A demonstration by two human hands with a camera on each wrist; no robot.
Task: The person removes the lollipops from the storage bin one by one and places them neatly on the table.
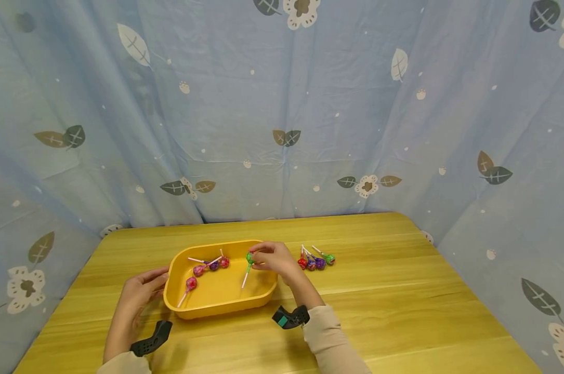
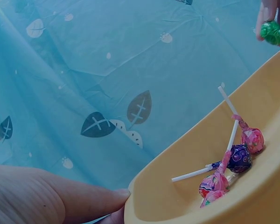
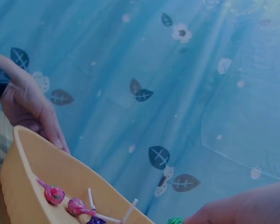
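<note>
The right hand (image 1: 274,258) pinched a green lollipop (image 1: 249,257) near the right edge of the yellow tray (image 1: 221,289), while the left hand (image 1: 138,292), fingers extended rather than curled, touched the tray's left edge from outside.

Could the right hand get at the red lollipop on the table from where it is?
Probably yes: the red lollipop lies just right of the right hand, with nothing seen covering it. That hand holds a green lollipop, though, and would likely have to release it first.
</note>
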